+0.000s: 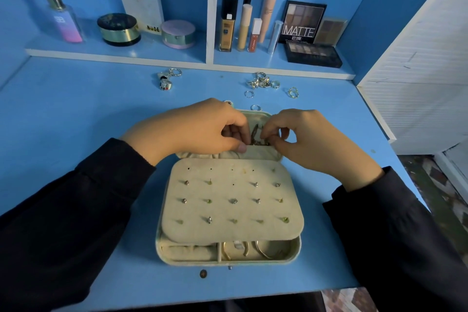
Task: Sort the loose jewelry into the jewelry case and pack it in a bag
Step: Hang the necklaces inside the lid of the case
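A cream jewelry case [164,251] lies open on the blue desk. Its padded earring panel [231,210] carries several stud earrings. Below the panel, a front compartment holds bangles [263,251]. Over the case's lid [258,115], my left hand [192,132] and my right hand [311,139] both pinch a dark chain necklace [255,135]. Loose rings lie beyond the case in two heaps, rings at the left [167,81] and rings at the right [266,83]. A single ring [255,107] lies just behind the lid.
A low shelf along the back holds a perfume bottle [63,18], jars [119,29], foundation tubes [229,23] and eyeshadow palettes [312,54]. A white slatted panel [417,71] stands at the right. A small brown bead [203,273] lies near the desk's front edge.
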`<action>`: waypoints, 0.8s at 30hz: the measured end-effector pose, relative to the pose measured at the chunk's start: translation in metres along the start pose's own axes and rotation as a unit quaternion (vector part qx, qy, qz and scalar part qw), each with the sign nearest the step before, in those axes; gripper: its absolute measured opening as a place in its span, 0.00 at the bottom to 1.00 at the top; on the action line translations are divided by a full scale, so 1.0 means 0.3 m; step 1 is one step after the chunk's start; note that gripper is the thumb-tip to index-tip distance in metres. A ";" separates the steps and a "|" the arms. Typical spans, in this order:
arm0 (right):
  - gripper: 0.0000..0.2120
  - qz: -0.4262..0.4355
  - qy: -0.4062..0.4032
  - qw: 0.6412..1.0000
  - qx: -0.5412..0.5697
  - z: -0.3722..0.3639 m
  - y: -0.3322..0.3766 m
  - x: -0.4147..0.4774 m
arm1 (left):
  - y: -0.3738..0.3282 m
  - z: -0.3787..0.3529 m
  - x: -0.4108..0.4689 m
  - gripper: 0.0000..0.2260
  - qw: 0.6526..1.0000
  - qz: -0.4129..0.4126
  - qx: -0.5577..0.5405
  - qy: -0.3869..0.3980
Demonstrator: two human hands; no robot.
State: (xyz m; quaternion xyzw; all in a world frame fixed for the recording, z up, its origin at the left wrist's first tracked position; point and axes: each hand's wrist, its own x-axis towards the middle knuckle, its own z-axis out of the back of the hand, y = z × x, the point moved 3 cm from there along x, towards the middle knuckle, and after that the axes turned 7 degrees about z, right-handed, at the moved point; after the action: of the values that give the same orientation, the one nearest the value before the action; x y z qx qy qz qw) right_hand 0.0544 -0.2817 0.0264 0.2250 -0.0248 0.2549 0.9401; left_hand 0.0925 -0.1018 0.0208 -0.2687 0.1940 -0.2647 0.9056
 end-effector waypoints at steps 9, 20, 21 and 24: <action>0.13 0.017 0.042 0.999 0.029 -0.007 -0.001 0.009 | -0.001 0.006 0.002 0.05 1.000 -0.006 -0.015 -0.009; 0.15 0.042 0.070 0.995 0.048 -0.019 0.011 0.025 | -0.004 0.006 0.005 0.05 1.000 -0.008 -0.015 -0.008; 0.15 0.041 0.078 0.995 0.050 -0.015 0.009 0.025 | -0.003 0.006 0.004 0.05 1.000 -0.006 -0.013 -0.008; 0.15 0.021 0.063 0.996 0.057 -0.001 0.004 0.021 | -0.001 0.005 0.003 0.05 1.000 -0.002 -0.015 -0.006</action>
State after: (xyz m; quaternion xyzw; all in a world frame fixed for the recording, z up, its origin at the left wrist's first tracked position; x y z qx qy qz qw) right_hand 0.0591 -0.2778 0.0275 0.2611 0.0446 0.2891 0.9199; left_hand 0.0937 -0.1020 0.0219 -0.2846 0.1922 -0.2624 0.9018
